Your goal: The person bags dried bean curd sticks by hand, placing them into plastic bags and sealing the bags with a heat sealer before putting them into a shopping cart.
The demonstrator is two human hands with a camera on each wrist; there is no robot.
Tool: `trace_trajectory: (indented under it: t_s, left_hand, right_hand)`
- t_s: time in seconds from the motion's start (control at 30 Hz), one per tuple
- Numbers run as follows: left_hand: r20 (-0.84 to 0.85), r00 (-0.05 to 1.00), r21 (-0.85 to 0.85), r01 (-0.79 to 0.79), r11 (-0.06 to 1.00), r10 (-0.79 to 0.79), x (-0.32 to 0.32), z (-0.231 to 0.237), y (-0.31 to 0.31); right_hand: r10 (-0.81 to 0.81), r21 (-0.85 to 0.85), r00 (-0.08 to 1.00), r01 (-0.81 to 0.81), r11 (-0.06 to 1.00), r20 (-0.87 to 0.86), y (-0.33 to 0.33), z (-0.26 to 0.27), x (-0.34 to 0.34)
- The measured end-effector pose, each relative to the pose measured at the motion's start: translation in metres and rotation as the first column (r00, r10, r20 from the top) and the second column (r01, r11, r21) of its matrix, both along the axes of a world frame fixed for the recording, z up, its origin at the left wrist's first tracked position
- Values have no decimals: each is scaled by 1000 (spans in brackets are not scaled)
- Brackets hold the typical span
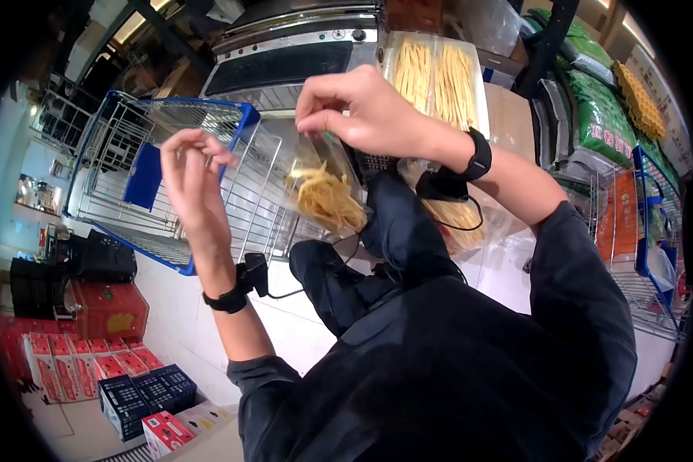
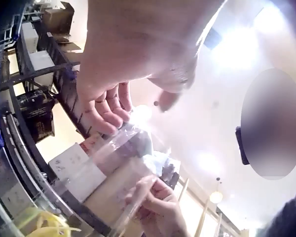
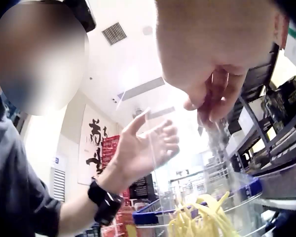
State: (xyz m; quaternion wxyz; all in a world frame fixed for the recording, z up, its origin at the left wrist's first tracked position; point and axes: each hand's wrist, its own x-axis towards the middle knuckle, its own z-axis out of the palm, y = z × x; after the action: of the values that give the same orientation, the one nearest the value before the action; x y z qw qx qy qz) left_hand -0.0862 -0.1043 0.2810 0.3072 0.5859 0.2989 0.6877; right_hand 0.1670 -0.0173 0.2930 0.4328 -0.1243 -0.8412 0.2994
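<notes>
A clear plastic bag (image 1: 333, 146) hangs in front of my knees with a tangle of yellow dried strips (image 1: 327, 202) in its lower part. My right hand (image 1: 366, 112) pinches the bag's upper edge between thumb and fingers. In the left wrist view, that right hand (image 2: 160, 205) grips the clear film. To the left of the bag, my left hand (image 1: 196, 181) is raised with fingers loosely bent and nothing held. From the right wrist, the left hand (image 3: 145, 150) shows thumb and fingers apart, beside the bag. The yellow strips (image 3: 202, 217) appear below.
A blue-rimmed wire shopping cart (image 1: 246, 115) stands left of the bag. Behind is a metal machine (image 1: 285, 65) with a dark top. A white tray (image 1: 481, 100) of long yellow sticks lies to the right, with another filled bag (image 1: 454, 219) beside my leg.
</notes>
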Motion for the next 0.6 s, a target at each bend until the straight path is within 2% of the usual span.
trace_trajectory:
  t_s: [0.03, 0.07, 0.2, 0.27, 0.33, 0.37, 0.4, 0.43, 0.5, 0.53, 0.57, 0.6]
  left_hand:
    - [-194, 977, 90, -69, 994, 85, 2, -8, 1]
    - [-174, 985, 82, 25, 996, -10, 1, -23, 3]
    - [-98, 995, -160, -29, 987, 13, 29, -58, -3]
    - [-67, 997, -164, -58, 985, 47, 35, -61, 5]
    - [-165, 975, -83, -166, 983, 151, 46, -45, 13]
    - [-154, 968, -31, -205, 978, 198, 54, -33, 20]
    - [-120, 969, -58, -223, 973, 215, 58, -22, 27]
    - [-137, 969, -27, -211, 977, 205, 62, -10, 34]
    - [-155, 968, 8, -198, 980, 197, 71, 17, 43]
    - [-133, 982, 45, -129, 991, 134, 78, 31, 44]
    - [-114, 991, 82, -58, 995, 67, 84, 42, 45]
    - [-117, 993, 116, 2, 993, 12, 85, 50, 46]
  right_hand:
    - [15, -3, 999, -15, 1000, -29, 0, -3, -4]
    - [9, 4, 1000, -9, 1000, -30, -1, -3, -5]
    - [-26, -18, 998, 25, 1000, -49, -3, 5, 0]
    - [-38, -25, 998, 37, 999, -42, 4, 8, 6]
    - [-80, -30, 995, 78, 996, -56, 11, 17, 17]
    - [-108, -25, 993, 107, 994, -54, 15, 24, 25]
    - [-135, -21, 989, 134, 991, -54, 19, 29, 31]
    - [-67, -31, 994, 64, 997, -91, 22, 28, 37]
    - [-45, -26, 995, 43, 999, -90, 26, 14, 41]
    - [-24, -19, 995, 22, 1000, -92, 25, 10, 41]
    - [12, -156, 993, -29, 987, -113, 23, 6, 39]
    - [6, -154, 993, -24, 988, -115, 21, 8, 39]
